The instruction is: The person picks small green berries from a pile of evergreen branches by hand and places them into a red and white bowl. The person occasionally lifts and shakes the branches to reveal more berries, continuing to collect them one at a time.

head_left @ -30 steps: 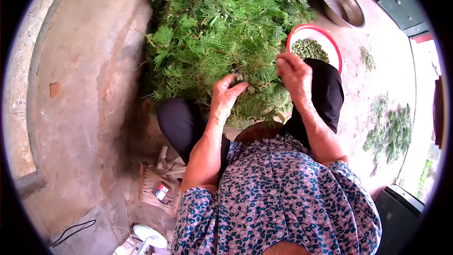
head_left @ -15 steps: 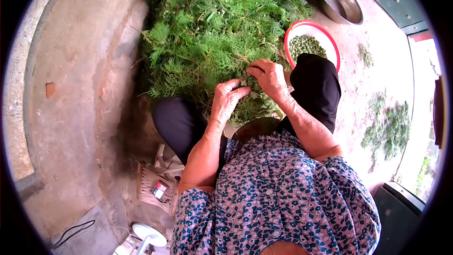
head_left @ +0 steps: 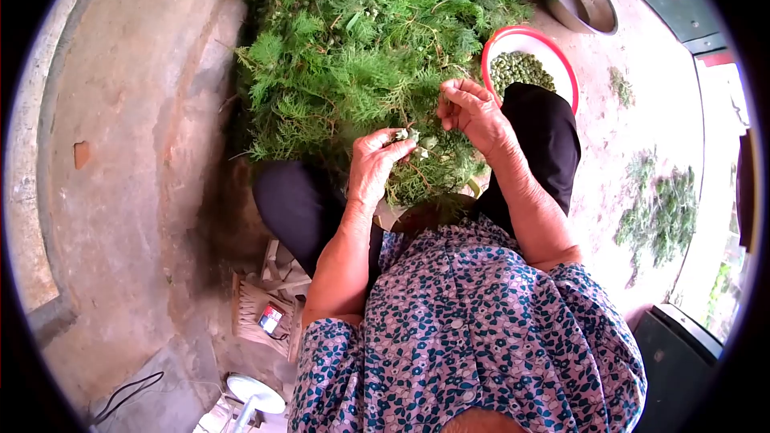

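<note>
Over the lap, between the two dark-trousered knees, both hands worked at the near edge of the heap of green branches (head_left: 369, 40).

Left hand (head_left: 373, 167): fingers curled in, fingertips (head_left: 399, 143) pressed together on a sprig (head_left: 417, 148) carrying small pale cones. Grip closed, pinching the sprig at its tip. Wrist rested against the foliage hanging toward the lap.

Right hand (head_left: 473, 112): raised just beside the sprig, to its right. Thumb and forefinger drawn together, other fingers loosely bent above them. Whether anything lay between the fingertips could not be told; too small and partly hidden by the green.

The two hands were near one another but apart, the sprig between them.

Beyond the right knee (head_left: 545, 136) sat a red-rimmed bowl (head_left: 561, 72) on the ground, partly filled with small green cones (head_left: 520, 70). Farther off, a metal basin (head_left: 577, 0) stood on the concrete. Loose cuttings (head_left: 662, 216) lay scattered well to the right. By the left leg, low down, a small brush (head_left: 257, 313) lay on the floor.
</note>
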A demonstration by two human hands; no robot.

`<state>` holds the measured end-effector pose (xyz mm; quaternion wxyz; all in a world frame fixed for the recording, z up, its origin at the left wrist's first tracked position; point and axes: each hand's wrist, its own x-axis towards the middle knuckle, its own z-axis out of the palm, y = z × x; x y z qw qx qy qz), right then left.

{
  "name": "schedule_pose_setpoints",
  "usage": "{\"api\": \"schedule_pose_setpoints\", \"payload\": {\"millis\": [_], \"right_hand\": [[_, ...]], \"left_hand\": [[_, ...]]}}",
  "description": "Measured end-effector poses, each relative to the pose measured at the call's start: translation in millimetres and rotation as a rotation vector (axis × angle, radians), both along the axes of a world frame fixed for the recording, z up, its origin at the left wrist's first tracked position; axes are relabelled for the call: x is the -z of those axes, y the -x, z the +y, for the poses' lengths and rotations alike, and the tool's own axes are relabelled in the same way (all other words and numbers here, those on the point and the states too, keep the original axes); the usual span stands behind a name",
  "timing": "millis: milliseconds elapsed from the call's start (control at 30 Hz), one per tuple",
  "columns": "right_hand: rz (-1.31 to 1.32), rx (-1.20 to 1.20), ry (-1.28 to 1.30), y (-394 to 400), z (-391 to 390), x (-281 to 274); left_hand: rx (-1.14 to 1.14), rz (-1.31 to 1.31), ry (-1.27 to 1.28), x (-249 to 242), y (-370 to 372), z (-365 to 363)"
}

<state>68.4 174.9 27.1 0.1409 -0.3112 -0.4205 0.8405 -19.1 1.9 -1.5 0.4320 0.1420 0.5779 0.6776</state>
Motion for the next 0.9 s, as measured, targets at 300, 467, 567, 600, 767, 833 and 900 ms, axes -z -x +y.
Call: {"api": "schedule_pose_setpoints", "payload": {"millis": [300,467,567,600,767,833,900], "right_hand": [[-0.127,-0.503,-1.062,10,-29,-13],[-0.039,-0.465,-1.24,11,-31,7],[-0.159,-0.404,-1.088,12,-31,6],[-0.278,-0.369,-0.932,13,-31,2],[-0.034,-0.166,-0.098,6,-11,-18],[0.062,-0.004,0.075,4,-11,-28],[0.09,0.047,0.118,-1,-8,-25]], "left_hand": [[0.046,0.176,0.073,-2,-1,-1],[0.08,0.27,0.129,-2,-2,0],[0.071,0.14,0.085,1,-2,1],[0.073,0.139,0.085,1,-3,2],[-0.021,0.015,0.038,-1,-4,3],[-0.029,0.001,0.027,3,-4,2],[-0.026,-0.008,0.018,5,-1,2]]}}
